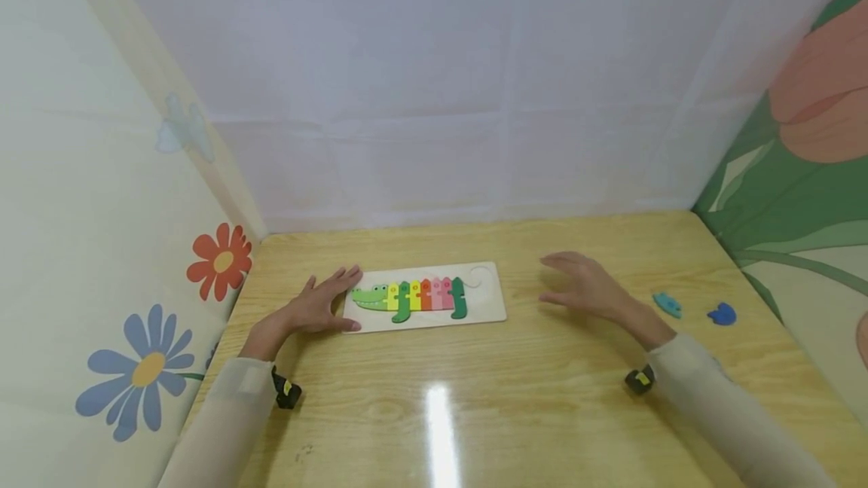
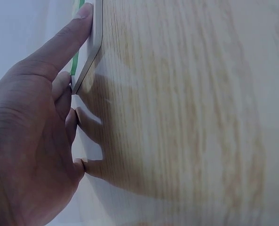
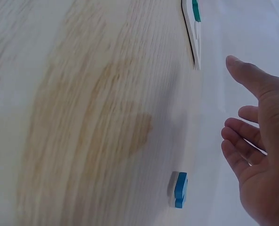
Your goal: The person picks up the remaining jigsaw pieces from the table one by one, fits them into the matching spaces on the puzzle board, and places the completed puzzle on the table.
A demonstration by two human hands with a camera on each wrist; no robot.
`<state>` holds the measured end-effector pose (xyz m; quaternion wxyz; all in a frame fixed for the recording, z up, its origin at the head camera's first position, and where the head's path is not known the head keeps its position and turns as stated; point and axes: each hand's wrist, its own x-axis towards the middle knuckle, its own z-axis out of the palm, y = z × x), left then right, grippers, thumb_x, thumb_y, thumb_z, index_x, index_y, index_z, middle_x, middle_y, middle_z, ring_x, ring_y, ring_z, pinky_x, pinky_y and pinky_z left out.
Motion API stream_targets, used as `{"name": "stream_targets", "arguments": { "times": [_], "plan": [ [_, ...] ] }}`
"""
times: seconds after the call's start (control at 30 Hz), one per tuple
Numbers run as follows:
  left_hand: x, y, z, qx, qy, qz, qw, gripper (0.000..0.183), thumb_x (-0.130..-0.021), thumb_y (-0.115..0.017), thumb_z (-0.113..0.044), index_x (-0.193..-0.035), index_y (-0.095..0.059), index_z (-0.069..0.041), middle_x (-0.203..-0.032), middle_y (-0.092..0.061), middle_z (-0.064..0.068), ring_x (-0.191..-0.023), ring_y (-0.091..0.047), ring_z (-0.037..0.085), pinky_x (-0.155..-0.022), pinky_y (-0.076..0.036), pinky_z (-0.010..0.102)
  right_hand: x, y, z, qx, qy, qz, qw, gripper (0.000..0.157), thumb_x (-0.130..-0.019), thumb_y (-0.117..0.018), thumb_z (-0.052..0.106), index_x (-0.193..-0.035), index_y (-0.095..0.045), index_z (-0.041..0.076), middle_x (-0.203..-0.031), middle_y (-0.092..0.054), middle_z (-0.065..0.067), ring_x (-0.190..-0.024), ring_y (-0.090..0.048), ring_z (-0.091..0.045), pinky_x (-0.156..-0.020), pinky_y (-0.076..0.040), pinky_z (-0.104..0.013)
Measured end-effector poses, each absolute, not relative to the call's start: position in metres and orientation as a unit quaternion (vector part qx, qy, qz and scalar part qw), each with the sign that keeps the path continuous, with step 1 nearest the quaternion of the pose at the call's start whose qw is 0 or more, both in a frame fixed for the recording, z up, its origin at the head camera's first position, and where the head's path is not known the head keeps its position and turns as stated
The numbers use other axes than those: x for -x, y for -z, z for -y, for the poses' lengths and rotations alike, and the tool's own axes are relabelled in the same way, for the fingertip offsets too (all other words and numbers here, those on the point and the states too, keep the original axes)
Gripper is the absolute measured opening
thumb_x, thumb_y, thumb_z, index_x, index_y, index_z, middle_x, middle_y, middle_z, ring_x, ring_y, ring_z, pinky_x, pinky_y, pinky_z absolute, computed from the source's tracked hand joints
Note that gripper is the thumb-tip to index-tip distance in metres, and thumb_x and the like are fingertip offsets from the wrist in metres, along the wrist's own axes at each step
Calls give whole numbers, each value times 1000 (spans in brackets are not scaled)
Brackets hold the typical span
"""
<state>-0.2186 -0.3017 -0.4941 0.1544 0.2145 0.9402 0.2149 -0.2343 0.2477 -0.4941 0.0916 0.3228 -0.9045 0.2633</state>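
Note:
A pale wooden puzzle board (image 1: 487, 309) lies on the table with a crocodile on it. The green head (image 1: 370, 300) is at its left end, followed by yellow, green, red and pink pieces. At the right end an outlined curl of tail shows bare wood. My left hand (image 1: 313, 307) rests at the board's left end, fingers spread at the far corner and thumb on the near edge. Right of the board, my right hand (image 1: 591, 288) is held over the table, holding nothing, thumb and fingers apart. Beyond it lie a teal puzzle piece (image 1: 667, 304) and a dark blue puzzle piece (image 1: 722, 314).
The wood-grain table (image 1: 529, 398) ends at a white cloth backdrop (image 1: 407, 96). Flower-printed panels (image 1: 149, 367) stand along the left and right sides. A black wrist device (image 1: 288, 391) is on each forearm.

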Motion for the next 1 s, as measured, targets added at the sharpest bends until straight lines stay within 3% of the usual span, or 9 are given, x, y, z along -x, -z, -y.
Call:
{"name": "stream_targets", "arguments": {
  "times": [0.33,0.7,1.0],
  "plan": [
    [219,497,303,-216,-209,-941,154,107,-89,-84,-50,-167,-27,-4,-175,-20,20,-161,-10,47,-118,3,81,234,494,-264,-301,-247,913,118,64,-78,-96,21,-127,-70,-9,-126,-71,-29,-117,-67,-48,-101,-54,-62],
    [219,496,303,-217,-212,-940,157,108,-89,-83,-50,-168,-26,-4,-175,-19,20,-161,-9,47,-118,3,81,238,500,-284,-309,-246,899,190,63,-67,-99,15,-118,-72,-11,-114,-74,-29,-106,-70,-48,-93,-56,-63],
    [220,498,304,-218,-212,-940,154,108,-89,-83,-50,-168,-26,-4,-175,-19,20,-161,-9,47,-118,4,81,241,503,-296,-277,-244,914,166,63,-71,-98,18,-120,-72,-11,-116,-72,-32,-107,-69,-50,-94,-56,-64]
  ]
}}
